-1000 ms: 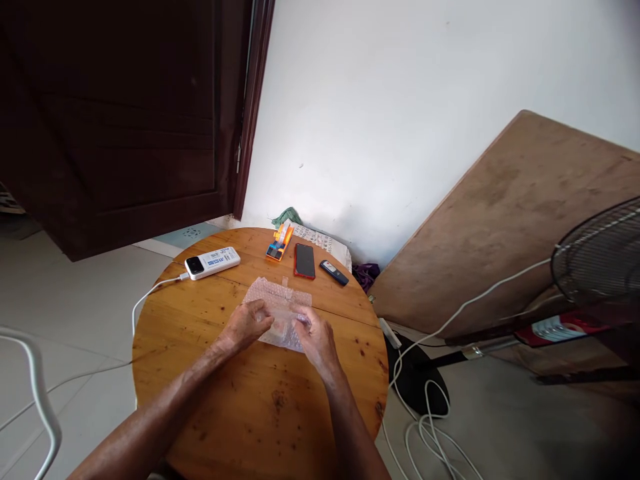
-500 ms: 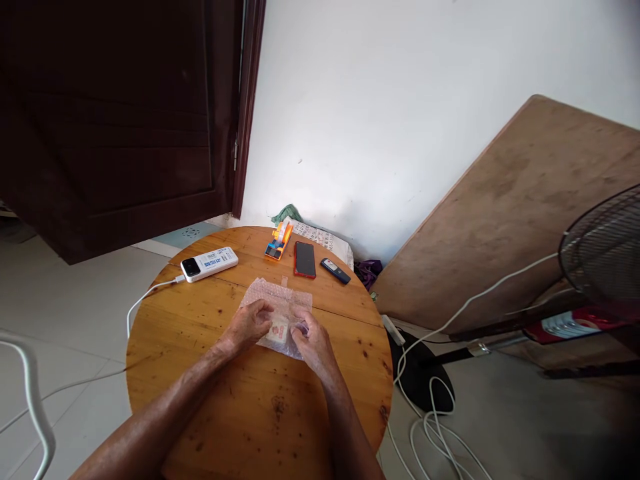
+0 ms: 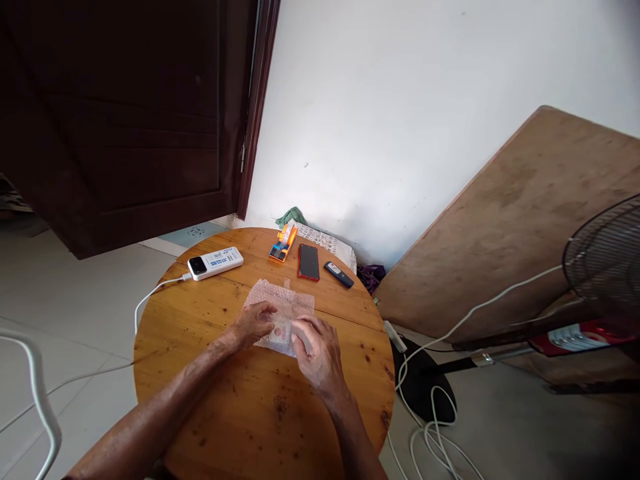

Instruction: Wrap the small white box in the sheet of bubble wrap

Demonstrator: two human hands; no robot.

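A sheet of bubble wrap (image 3: 287,301) lies on the round wooden table (image 3: 220,400), with a small pale item with red print (image 3: 281,331) on or under its near part. My left hand (image 3: 254,325) rests at the left edge of the wrap, fingers curled toward the item; whether they pinch the wrap is unclear. Just right of the item, my right hand (image 3: 320,353) is lifted a little, its thumb and fingers apart with nothing between them. A short strip of clear tape (image 3: 287,284) sticks out at the far edge of the wrap.
Across the table's far side are a white power bank (image 3: 216,263) with a cable, an orange tape dispenser (image 3: 283,243), a red-edged phone (image 3: 309,262) and a dark remote (image 3: 339,274). A fan (image 3: 605,260) and loose cables stand to the right.
My right hand has lifted off the wrap, turned, and opened. My left hand has stayed at the wrap's left side. The whole view has shifted slightly.
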